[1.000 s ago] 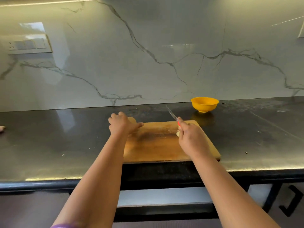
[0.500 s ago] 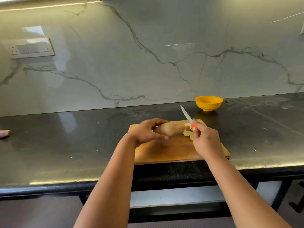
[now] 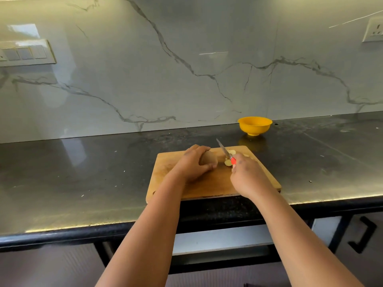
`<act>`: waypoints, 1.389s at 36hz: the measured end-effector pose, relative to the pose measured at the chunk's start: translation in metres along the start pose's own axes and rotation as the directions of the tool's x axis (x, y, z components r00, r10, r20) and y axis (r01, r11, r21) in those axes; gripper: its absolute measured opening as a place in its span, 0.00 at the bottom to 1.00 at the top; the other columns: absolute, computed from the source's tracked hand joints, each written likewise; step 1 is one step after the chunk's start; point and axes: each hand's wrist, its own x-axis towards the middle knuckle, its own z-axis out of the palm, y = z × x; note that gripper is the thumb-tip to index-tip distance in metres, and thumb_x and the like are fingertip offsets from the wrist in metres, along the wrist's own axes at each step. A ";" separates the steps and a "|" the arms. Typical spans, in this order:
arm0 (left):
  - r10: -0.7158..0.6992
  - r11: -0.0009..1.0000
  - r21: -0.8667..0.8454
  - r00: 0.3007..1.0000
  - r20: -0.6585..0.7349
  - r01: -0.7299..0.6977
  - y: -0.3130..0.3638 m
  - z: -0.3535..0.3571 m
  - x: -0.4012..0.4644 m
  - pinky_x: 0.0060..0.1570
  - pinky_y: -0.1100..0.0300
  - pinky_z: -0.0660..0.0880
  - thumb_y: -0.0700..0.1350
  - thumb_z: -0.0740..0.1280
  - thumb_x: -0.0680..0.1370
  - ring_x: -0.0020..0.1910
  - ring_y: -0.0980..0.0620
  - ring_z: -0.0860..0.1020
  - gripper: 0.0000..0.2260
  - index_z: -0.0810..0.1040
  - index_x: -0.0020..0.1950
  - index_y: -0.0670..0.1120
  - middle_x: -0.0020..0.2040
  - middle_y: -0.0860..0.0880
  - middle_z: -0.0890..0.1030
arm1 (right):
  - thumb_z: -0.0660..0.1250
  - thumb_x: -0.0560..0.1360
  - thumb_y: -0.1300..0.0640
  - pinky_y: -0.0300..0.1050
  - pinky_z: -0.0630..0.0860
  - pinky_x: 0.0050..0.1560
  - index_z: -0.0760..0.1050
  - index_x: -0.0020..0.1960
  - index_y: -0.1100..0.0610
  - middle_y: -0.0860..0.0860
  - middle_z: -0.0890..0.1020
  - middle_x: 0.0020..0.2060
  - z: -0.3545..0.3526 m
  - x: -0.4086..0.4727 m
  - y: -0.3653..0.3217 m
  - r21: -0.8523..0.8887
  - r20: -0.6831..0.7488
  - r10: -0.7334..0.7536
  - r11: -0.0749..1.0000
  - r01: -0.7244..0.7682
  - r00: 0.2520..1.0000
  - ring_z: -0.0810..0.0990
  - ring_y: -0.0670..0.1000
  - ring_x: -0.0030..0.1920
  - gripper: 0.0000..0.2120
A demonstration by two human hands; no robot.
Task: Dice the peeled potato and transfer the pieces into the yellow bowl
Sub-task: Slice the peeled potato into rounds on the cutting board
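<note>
A brownish potato [image 3: 209,158] lies on a wooden cutting board [image 3: 163,179] at the counter's front edge. My left hand [image 3: 192,164] is cupped over the potato and holds it down. My right hand [image 3: 247,175] grips a knife [image 3: 224,151] by its red handle, with the blade pointing away, just right of the potato. A few pale cut slices [image 3: 228,162] lie on the board beside the blade. The yellow bowl [image 3: 255,125] stands behind the board, to the right, near the wall; I cannot see inside it.
The dark counter [image 3: 83,172] runs left and right of the board. A marble wall stands behind, with a switch plate [image 3: 24,53] at left and a socket [image 3: 373,30] at right. Drawers and a black handle [image 3: 363,235] sit below the counter edge.
My left hand has brought the potato from the board's far left toward its middle. My right hand stays by the slices with the knife. The camera has shifted left.
</note>
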 end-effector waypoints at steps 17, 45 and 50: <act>-0.051 0.999 0.020 0.995 0.083 0.049 -0.004 0.000 0.004 0.69 0.48 0.68 0.59 0.61 0.81 0.70 0.45 0.66 0.28 0.59 0.78 0.52 0.74 0.50 0.63 | 0.60 0.81 0.62 0.41 0.75 0.58 0.69 0.74 0.52 0.51 0.76 0.66 -0.005 -0.008 -0.019 0.052 0.073 0.081 0.995 -0.084 0.994 0.76 0.52 0.62 0.21; -0.036 0.999 -0.037 0.999 0.009 0.036 -0.013 0.010 0.001 0.72 0.50 0.66 0.56 0.62 0.81 0.70 0.46 0.67 0.29 0.57 0.79 0.52 0.74 0.49 0.58 | 0.58 0.82 0.58 0.42 0.71 0.45 0.75 0.68 0.52 0.55 0.79 0.54 -0.032 -0.006 -0.004 -0.025 0.056 0.006 1.000 -0.004 0.998 0.73 0.51 0.46 0.16; -0.015 0.998 -0.060 1.000 -0.027 0.013 -0.013 0.008 -0.001 0.70 0.52 0.67 0.55 0.64 0.81 0.69 0.47 0.68 0.28 0.60 0.79 0.51 0.73 0.49 0.61 | 0.54 0.83 0.57 0.45 0.72 0.53 0.61 0.77 0.48 0.54 0.73 0.68 -0.018 0.006 -0.002 0.040 0.172 0.018 0.999 -0.026 0.985 0.75 0.55 0.60 0.22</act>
